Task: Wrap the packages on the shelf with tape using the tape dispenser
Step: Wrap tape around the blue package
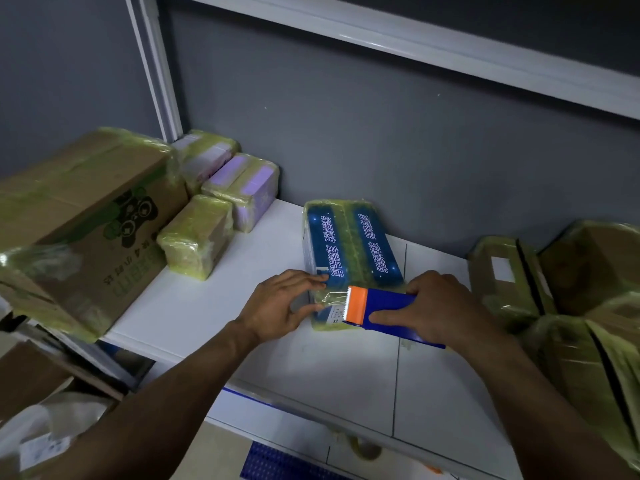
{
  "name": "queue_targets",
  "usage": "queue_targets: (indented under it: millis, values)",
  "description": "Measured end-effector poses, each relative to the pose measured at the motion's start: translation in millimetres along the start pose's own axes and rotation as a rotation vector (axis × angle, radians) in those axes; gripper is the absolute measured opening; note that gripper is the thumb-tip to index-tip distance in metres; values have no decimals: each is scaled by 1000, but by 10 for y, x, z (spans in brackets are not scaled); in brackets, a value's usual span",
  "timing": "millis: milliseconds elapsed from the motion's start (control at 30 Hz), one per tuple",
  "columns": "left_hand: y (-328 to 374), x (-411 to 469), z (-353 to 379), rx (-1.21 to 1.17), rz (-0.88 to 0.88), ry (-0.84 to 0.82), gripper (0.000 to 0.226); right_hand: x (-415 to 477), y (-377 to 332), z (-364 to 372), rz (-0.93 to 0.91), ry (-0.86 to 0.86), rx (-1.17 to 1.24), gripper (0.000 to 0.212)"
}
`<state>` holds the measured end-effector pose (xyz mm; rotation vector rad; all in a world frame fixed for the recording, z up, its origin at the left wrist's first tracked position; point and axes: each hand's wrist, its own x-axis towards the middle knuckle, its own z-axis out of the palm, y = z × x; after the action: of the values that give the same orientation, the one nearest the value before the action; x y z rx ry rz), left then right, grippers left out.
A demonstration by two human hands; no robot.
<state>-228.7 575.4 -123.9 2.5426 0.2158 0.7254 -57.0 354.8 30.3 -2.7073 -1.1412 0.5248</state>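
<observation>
A blue package point(349, 247) with white lettering and yellowish tape around it lies on the white shelf point(214, 306). My right hand point(436, 306) grips a blue tape dispenser point(384, 313) with an orange blade end, pressed against the package's near end. My left hand point(287, 303) rests on the package's near left corner, fingers pinching the tape stretched from the dispenser.
A large taped cardboard box point(79, 230) stands at the left, with several small taped packages point(197, 237) behind and beside it. More taped cardboard boxes point(554, 289) crowd the right. A shelf post point(156, 64) rises at the back left. An upper shelf point(450, 46) runs overhead.
</observation>
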Motion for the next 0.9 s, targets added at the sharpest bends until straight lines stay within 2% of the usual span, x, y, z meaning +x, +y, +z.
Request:
queue_targets:
  millis: [67, 200, 300, 567, 767, 900]
  values:
    - [37, 14, 29, -1, -12, -33, 54, 25, 8, -20, 0, 8, -24, 83]
    - [82, -6, 76, 31, 71, -55, 49, 98, 7, -38, 4, 15, -64, 78]
    - [106, -22, 74, 44, 40, -77, 47, 156, -8, -103, 16, 8, -69, 80]
    - [251, 50, 107, 96, -46, 11, 50, 248, -82, -69, 2, 25, -157, 86]
    - [336, 62, 199, 5, -43, 11, 43, 282, -24, -52, -6, 0, -137, 84]
    - [354, 43, 226, 52, 11, 42, 36, 299, 13, -34, -10, 0, -128, 84]
